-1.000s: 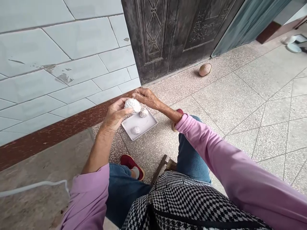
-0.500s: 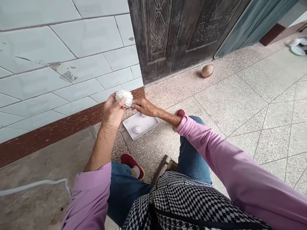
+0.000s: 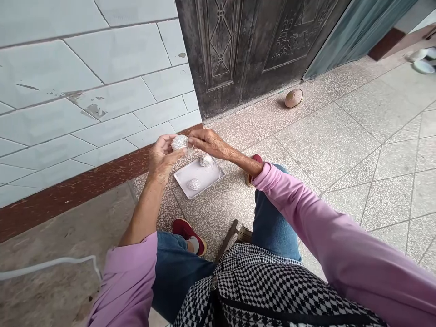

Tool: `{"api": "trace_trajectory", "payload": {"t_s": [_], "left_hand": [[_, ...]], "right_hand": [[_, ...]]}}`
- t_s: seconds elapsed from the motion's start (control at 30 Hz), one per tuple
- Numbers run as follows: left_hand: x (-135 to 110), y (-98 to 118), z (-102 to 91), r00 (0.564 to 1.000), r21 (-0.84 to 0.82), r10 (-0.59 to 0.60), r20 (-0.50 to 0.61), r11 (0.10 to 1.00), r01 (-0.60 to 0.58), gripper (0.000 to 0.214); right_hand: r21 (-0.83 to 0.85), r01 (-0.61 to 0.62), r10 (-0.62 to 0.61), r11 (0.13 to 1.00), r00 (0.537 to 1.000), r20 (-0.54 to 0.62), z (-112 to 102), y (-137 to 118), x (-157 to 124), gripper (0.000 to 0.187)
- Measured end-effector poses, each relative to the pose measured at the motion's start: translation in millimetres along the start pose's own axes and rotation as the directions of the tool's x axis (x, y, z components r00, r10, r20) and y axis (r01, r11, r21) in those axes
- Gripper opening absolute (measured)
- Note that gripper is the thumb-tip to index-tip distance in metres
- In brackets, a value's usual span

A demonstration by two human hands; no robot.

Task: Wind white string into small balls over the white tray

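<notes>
Above a shallow white rectangular tray (image 3: 213, 179), the left hand (image 3: 163, 159) cups a ruffled white ball (image 3: 179, 142) between curled fingers and thumb. Just beside that ball, the right hand (image 3: 211, 143) has its fingertips pressed together; whether they pinch anything is too fine to tell. Two smaller ruffled white balls (image 3: 206, 160) lie on the tray, a thin white thread (image 3: 214, 165) crosses its corner, and a red canvas shoe (image 3: 187, 236) sits near it.
</notes>
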State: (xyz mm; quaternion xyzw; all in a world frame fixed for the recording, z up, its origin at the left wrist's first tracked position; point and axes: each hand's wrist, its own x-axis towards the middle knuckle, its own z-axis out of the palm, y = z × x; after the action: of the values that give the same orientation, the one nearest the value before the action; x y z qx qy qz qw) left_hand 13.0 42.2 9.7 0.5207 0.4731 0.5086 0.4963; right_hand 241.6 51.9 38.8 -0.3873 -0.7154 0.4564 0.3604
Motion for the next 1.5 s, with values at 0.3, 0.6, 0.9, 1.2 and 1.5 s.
{"api": "trace_trajectory", "payload": {"t_s": [0.3,0.6,0.9,1.2,1.5], "left_hand": [[-14,18,11.7,0.968,-0.137,-0.109,0.228,0.98,0.142,0.066],[-11,13,10.5,0.993,-0.286,-0.087,0.085,0.952,0.108,0.067],[3,-4,-0.8,0.995,-0.276,-0.025,-0.097,0.961,-0.003,0.075],[15,-19,-4.0,0.962,-0.079,0.032,-0.271,0.995,-0.056,0.084],[-8,9,10.1,0.991,-0.027,-0.124,0.044,0.992,0.126,0.073]], "right_hand": [[0.044,0.041,-0.035,0.998,0.991,-0.129,-10,27,10,0.042],[0.022,-0.029,0.031,0.999,0.992,-0.121,10,28,18,0.03],[-0.138,-0.064,0.075,0.988,0.994,0.079,30,13,5,0.038],[-0.055,0.059,-0.047,0.997,0.981,0.189,25,15,-6,0.03],[0.006,0.166,-0.165,0.986,0.98,-0.113,-18,37,14,0.041]]}}
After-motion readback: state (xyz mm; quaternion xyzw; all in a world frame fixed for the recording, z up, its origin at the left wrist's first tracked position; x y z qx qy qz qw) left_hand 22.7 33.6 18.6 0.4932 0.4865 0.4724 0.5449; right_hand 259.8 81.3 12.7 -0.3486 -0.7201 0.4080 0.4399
